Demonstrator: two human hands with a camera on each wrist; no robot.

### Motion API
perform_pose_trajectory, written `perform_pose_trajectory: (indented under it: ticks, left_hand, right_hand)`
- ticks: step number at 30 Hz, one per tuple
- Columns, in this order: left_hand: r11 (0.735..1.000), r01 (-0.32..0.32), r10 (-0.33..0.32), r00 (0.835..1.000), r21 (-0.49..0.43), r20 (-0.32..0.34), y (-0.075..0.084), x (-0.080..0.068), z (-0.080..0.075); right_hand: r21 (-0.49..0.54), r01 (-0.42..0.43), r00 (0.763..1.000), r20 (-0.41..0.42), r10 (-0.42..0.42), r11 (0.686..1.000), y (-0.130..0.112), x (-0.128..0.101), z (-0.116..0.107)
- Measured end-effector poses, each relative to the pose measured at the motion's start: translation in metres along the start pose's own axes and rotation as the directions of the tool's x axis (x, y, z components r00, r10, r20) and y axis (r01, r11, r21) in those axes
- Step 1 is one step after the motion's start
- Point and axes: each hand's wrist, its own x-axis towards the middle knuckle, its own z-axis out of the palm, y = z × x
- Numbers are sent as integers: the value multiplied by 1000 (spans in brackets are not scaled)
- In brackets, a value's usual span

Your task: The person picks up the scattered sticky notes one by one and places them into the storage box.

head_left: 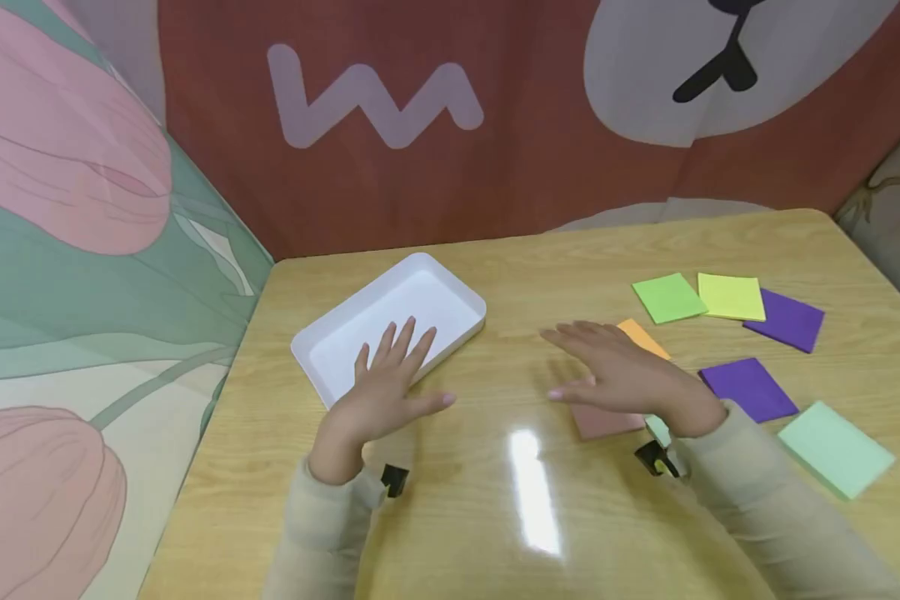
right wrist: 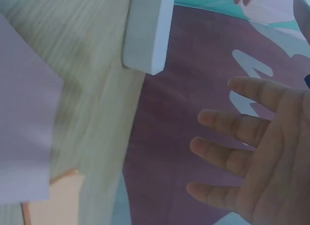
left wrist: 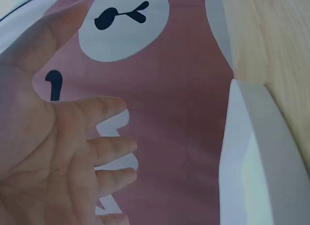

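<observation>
Left hand (head_left: 378,392) flat, fingers (head_left: 405,337) spread, released, grasping nothing; fingertips over near rim of white tray (head_left: 450,292) on surface (head_left: 495,517). Right hand (head_left: 630,375) fingers (head_left: 570,333) straight, released, above pink sheet (head_left: 603,421); orange sheet (head_left: 641,336) just beyond knuckles. Purple sheet (head_left: 750,387) beside wrist.

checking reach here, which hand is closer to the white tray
Left. The left hand hovers open over the white tray's near edge, while the right hand is off to its right above the pink sheet.
</observation>
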Motion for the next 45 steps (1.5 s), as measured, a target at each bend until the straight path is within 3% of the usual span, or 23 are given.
perform_pose_trajectory:
  ticks: [12,21,28,32,40,45]
  left_hand:
    - [994,77,-84,991,-73,-102,-21,-10,13]
    - [971,193,-214,965,-138,-153,-39,-20,15]
    - [952,188,-240,948,-242,-209,-55,-28,21]
    - [930,226,-293,932,-288,-214,-61,-30,23]
    - [876,364,-435,880,-317,-192,-75,-32,30]
    - [835,368,-463,871,-410,-162,-86,-34,37]
  right_hand:
    - [31,3,1000,18,-4,1000,3,15,13]
    - [109,-30,998,61,24,994,3,26,12]
    - [146,-32,998,63,23,989,4,33,18]
    - [199,-61,996,76,47,978,5,38,23]
    - [299,-99,992,106,70,949,9,57,35]
    - [335,-101,992,106,70,937,10,67,44]
